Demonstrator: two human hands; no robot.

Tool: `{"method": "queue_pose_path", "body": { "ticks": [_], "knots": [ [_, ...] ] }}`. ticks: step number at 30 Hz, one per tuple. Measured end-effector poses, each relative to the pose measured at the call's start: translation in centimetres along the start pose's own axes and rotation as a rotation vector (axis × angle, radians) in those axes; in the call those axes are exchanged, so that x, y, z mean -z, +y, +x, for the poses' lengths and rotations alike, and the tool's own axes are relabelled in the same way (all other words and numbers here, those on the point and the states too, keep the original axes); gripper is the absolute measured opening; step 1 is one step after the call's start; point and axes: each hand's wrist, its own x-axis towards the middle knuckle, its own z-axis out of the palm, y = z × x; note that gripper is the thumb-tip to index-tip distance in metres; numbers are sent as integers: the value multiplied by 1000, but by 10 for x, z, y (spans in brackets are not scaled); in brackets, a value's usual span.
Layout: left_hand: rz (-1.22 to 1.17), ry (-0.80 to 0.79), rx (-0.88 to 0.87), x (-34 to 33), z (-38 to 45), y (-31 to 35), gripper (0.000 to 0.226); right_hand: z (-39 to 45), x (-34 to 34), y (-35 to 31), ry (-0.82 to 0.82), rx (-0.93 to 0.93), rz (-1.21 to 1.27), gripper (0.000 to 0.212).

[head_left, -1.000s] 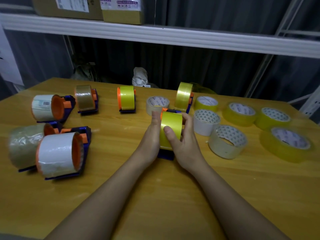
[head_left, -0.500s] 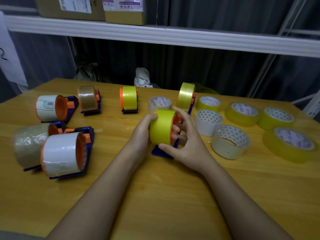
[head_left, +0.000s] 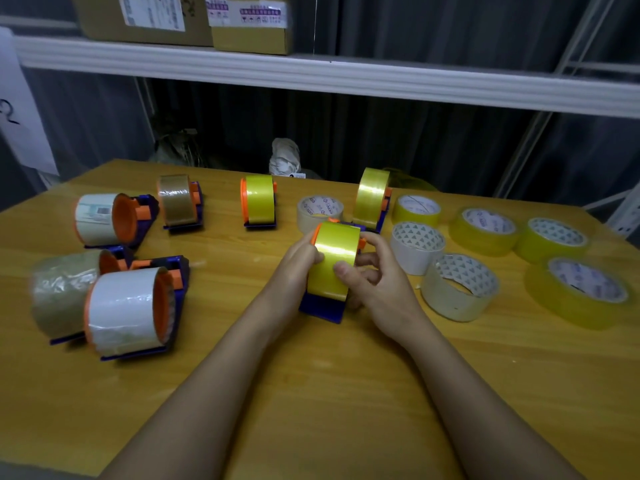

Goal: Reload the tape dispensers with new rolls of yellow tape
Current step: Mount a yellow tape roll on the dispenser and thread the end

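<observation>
Wooden table [head_left: 311,393], hands around yellow tape roll [head_left: 334,259].

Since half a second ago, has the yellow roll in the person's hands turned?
Yes. The yellow roll now shows its tape face; its orange side no longer faces the white roll.

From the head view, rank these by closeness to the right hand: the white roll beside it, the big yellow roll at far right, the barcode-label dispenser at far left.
From the right hand:
1. White roll, just to its right.
2. Big yellow roll, far right, near edge.
3. Barcode-label dispenser, far left, across the table.

Wooden table [head_left: 346,393], loaded tape dispensers [head_left: 258,200], loose tape rolls [head_left: 485,230]
</observation>
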Motion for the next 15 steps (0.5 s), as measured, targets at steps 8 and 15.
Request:
{"method": "queue_pose_path", "body": {
  "ticks": [8, 15],
  "knots": [
    [-103, -25, -29, -1, -8, 1, 41, -3, 3, 0, -130, 58, 62, 84],
    [-94, 48, 0, 1, -4, 0, 57, -6, 6, -4, -113, 120, -10, 81]
  ]
}}
